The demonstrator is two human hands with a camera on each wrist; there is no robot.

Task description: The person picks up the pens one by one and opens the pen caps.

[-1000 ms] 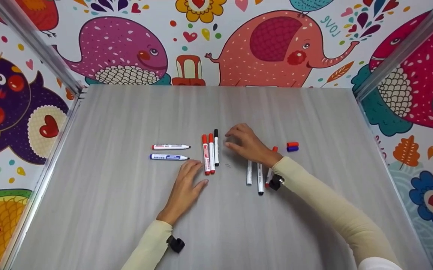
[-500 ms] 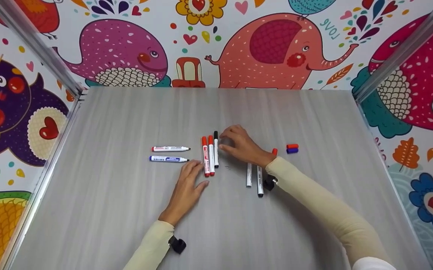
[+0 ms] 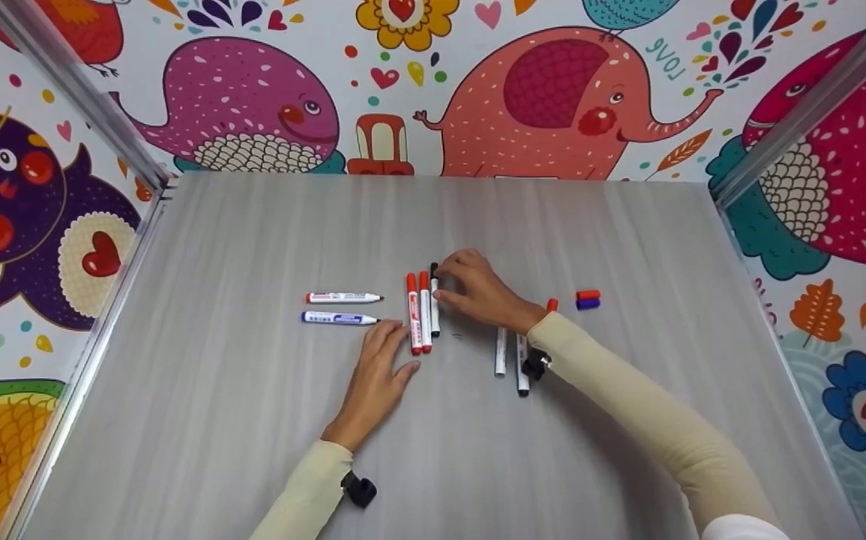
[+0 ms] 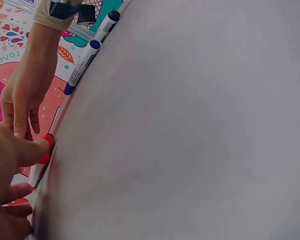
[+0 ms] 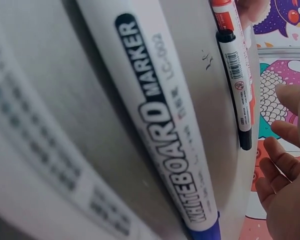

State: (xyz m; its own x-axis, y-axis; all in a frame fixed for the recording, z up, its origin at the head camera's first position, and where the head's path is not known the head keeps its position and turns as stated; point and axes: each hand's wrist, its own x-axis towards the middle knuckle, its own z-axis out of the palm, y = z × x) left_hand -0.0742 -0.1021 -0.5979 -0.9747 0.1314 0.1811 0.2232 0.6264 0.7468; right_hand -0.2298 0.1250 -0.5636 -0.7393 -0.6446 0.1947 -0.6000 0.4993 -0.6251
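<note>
The right hand (image 3: 485, 291) has its thumb and fingers apart and a bit bent, with nothing in them, just beside the black-capped pen (image 3: 435, 318), which lies next to two red-capped pens (image 3: 414, 313) on the table (image 3: 215, 420). The left hand (image 3: 373, 382) is loose too and holds nothing, near the red-capped pens, but I can't tell if it touches them. I think the step now is reaching for the black-capped pen, so the next move needs a soft pinch or nudge
</note>
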